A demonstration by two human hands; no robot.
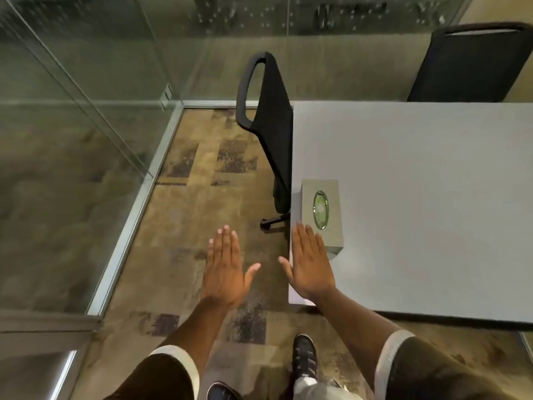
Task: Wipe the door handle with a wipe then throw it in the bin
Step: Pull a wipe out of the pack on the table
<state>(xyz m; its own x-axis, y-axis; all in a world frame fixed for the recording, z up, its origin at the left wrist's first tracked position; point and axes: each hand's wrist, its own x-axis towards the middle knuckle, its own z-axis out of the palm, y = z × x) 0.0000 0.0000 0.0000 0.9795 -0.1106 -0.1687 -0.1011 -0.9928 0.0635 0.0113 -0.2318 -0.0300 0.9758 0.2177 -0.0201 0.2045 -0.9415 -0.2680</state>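
Observation:
A grey wipe box point(331, 235) with an oval green-rimmed opening on top lies near the left edge of a grey table point(418, 197). My right hand point(310, 264) is flat, palm down, fingers apart, hovering over the table's corner with its fingertips just short of the box. My left hand point(226, 267) is also flat and empty, held over the carpet to the left of the table. No door handle and no bin are in view.
A black office chair point(271, 125) stands tucked against the table's left side; a second black chair point(473, 64) is at the far edge. Glass partition walls point(72, 140) with metal frames run along the left. Patterned brown carpet covers the floor.

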